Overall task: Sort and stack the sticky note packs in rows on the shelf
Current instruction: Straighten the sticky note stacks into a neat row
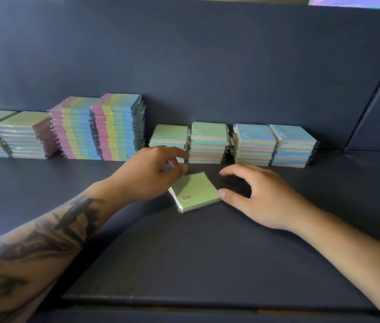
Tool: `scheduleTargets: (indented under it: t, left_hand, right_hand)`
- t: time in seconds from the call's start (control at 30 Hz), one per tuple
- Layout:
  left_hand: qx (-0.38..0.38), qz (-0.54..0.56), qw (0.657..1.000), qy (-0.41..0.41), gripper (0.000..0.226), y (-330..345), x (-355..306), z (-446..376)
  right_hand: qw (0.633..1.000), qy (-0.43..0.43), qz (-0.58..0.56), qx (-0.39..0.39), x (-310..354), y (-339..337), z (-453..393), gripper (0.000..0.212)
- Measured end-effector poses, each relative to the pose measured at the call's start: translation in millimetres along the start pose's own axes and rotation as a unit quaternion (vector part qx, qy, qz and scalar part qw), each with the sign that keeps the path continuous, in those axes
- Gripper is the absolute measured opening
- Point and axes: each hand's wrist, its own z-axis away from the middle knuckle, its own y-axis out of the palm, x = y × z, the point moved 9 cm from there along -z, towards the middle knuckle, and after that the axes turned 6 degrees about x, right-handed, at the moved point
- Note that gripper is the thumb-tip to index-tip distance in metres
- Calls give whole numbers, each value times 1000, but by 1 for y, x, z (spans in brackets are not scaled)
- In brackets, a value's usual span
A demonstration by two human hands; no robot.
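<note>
No text could be read. Three short printed lines with bullet marks were seen on the loose green pack [196, 192], toward its 7 o'clock corner, too small to be made out. Small round marks on the stacked packs' [208, 131] tops were blurred.

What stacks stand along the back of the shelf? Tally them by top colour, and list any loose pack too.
Yellow-green-topped stacks: 2
Striped pink-yellow-green-blue stacks: 2
Green-topped stacks: 2
Blue-topped stacks: 2
Loose green pack: 1
Total: 8 stacks and 1 loose pack
</note>
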Motion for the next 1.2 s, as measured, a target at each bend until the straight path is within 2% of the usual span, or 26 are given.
scheduleTargets:
  t: [0.07, 0.13, 0.2, 0.43, 0.6, 0.8, 0.87, 1.1, 1.2]
  left_hand:
    - [38, -15, 999, -6, 60, 5, -6, 6]
    - [101, -89, 991, 1, 91, 19, -19, 14]
    - [126, -156, 980, -3, 100, 26, -29, 21]
    - [107, -131, 986, -7, 70, 18, -34, 15]
    - [7, -228, 973, 36, 68, -23, -38, 12]
    - [-48, -236, 970, 34, 59, -68, -27, -23]
    - [-34, -227, 973, 33, 53, -69, -22, -37]
    - [73, -216, 974, 8, 58, -56, -4, -67]
    - [71, -202, 977, 12, 55, -52, -2, -70]
  right_hand:
    - [999, 11, 41, 22, -1, 3, 1, 58]
    - [997, 25, 59, 47, -3, 7, 2, 66]
    - [994, 33, 73, 77, -3, 11, 4, 71]
    - [990, 39, 83, 108, -3, 14, 4, 82]
    - [990, 43, 74, 114, -5, 15, 6, 80]
    - [988, 52, 73, 125, -4, 17, 6, 76]
    - [988, 51, 75, 127, -4, 17, 6, 76]
    - [987, 52, 69, 133, -4, 17, 6, 75]
    - [987, 53, 69, 136, -5, 17, 5, 76]
